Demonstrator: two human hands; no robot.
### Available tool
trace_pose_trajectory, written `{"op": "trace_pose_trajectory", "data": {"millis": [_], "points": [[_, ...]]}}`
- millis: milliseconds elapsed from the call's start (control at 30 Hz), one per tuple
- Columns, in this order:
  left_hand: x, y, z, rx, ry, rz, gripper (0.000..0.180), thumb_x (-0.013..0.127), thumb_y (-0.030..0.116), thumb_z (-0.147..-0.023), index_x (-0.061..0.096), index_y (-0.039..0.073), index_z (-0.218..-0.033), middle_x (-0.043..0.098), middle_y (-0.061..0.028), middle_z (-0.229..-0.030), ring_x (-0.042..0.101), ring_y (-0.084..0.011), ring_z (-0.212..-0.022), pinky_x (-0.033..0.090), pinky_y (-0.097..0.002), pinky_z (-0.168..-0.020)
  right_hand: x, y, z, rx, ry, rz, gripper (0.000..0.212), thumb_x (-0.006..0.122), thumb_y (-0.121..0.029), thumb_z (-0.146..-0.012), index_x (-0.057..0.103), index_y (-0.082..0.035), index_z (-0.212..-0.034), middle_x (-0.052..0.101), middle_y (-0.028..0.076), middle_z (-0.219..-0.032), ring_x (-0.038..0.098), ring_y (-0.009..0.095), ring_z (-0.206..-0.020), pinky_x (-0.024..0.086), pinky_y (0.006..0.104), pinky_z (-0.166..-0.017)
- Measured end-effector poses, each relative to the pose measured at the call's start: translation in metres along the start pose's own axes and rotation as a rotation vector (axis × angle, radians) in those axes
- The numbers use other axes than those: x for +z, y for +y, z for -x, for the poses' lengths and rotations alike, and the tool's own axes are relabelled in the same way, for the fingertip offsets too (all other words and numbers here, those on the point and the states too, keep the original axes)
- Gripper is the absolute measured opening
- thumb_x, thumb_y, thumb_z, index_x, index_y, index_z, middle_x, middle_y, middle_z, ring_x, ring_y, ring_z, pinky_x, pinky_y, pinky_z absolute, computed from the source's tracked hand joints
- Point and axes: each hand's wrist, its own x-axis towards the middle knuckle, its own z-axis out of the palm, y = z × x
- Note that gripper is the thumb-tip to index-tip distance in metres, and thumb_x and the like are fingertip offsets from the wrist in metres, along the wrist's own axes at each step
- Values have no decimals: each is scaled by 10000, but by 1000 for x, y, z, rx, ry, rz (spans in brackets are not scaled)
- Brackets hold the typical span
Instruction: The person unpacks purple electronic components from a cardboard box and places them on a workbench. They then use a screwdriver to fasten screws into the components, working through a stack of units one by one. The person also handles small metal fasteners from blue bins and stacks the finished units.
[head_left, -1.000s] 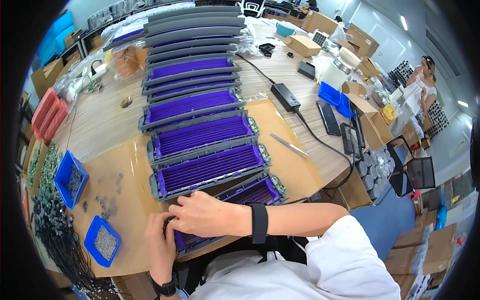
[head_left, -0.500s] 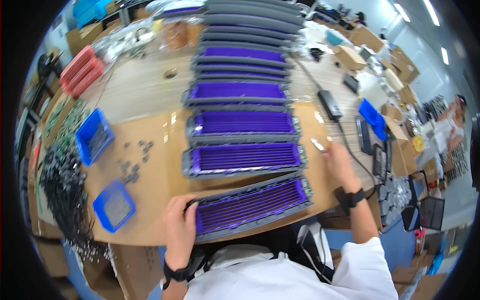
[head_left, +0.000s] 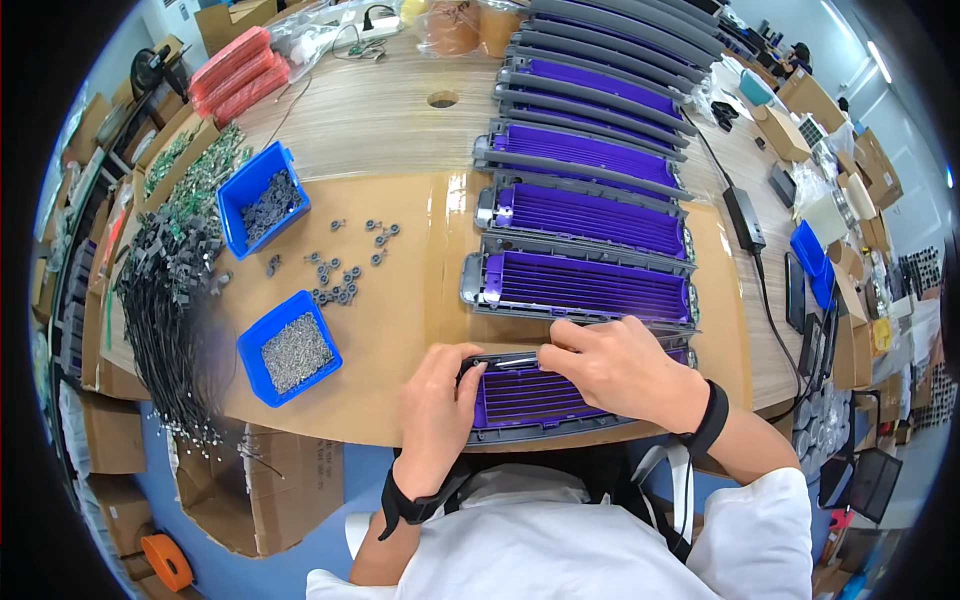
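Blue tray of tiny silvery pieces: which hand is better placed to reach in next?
Probably the left hand, nearer the tray; the right hand is farther off, holding a slim tool.

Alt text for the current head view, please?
The left hand holds the left end of a purple panel while the right hand holds a thin metal tool at it. More panels lie in a row beyond; two blue bins of small parts sit left.

Fingers [head_left: 453, 353] on purple-slatted panel [head_left: 530, 402]
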Motion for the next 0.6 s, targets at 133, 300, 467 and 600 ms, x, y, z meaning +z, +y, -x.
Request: {"op": "trace_pose_trajectory", "data": {"millis": [133, 300, 467, 600], "points": [[-1, -1, 0, -12, -13, 3, 128, 635, 84, -878, 633, 68, -1005, 630, -108, -908, 639, -330, -760, 503, -402, -640, 8, -2, -2, 4, -11, 58, 137, 627, -77, -761, 556, -86, -878, 517, 37, -828, 648, 168, -625, 466, 339, -433], [2, -4, 1, 50, 61, 43, 155, 666, 2, -836, 646, 30, -987, 594, -98, -823, 485, -184, -544, 397, -305, -517, 7, -4, -3, 0, 28, 78, 169, 639, -82, -737, 556, -95, -884, 515, 27, -822, 646, 150, -643, 471, 334, -433], [3, -6, 1, 54, 65, 61, 152, 663, -2, -836, 642, 24, -984, 596, -92, -823, 483, -180, -543, 395, -305, -518, 8, -1, -3, -11, 7, 69, 208, 658, -76, -709, 557, -95, -889, 516, 23, -816, 646, 148, -655, 481, 328, -444], [3, -5, 1, 35, 58, 62, 155, 665, -5, -833, 645, 21, -985, 591, -88, -816, 475, -170, -540, 391, -296, -514, 8, -1, -3, -7, -44, 54, 228, 669, -71, -696, 561, -95, -895, 517, 22, -811, 649, 160, -660, 492, 330, -463]]}}
